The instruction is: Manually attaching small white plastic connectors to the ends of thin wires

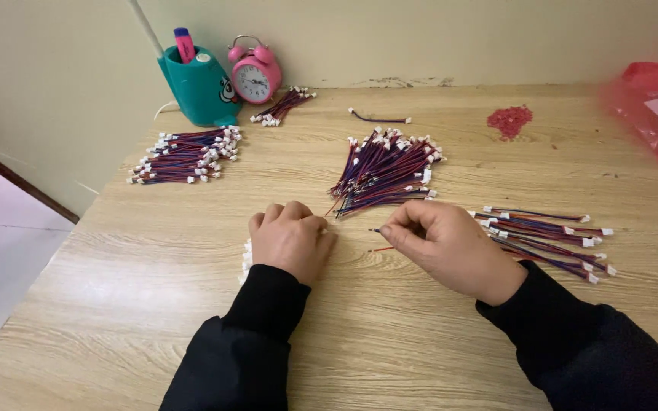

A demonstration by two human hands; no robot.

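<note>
Left hand [289,238], fist closed over a wire bundle [247,260], and right hand [442,245], fingertips pinching one wire [381,248], both just below the middle wire pile [384,170].

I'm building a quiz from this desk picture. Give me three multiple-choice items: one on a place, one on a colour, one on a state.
1. Where does the alarm clock stand?
A. by the wall, beside the teal pen holder
B. at the near table edge
C. on the floor

2. What colour is the clock?
A. green
B. pink
C. black

3. How is the right hand?
A. flat and open
B. off the table
C. fingers pinched on a thin wire

Answers:
1 A, it sits at the back next to the holder.
2 B, its case and bells are pink.
3 C, a wire end sticks out of the pinch.
</note>
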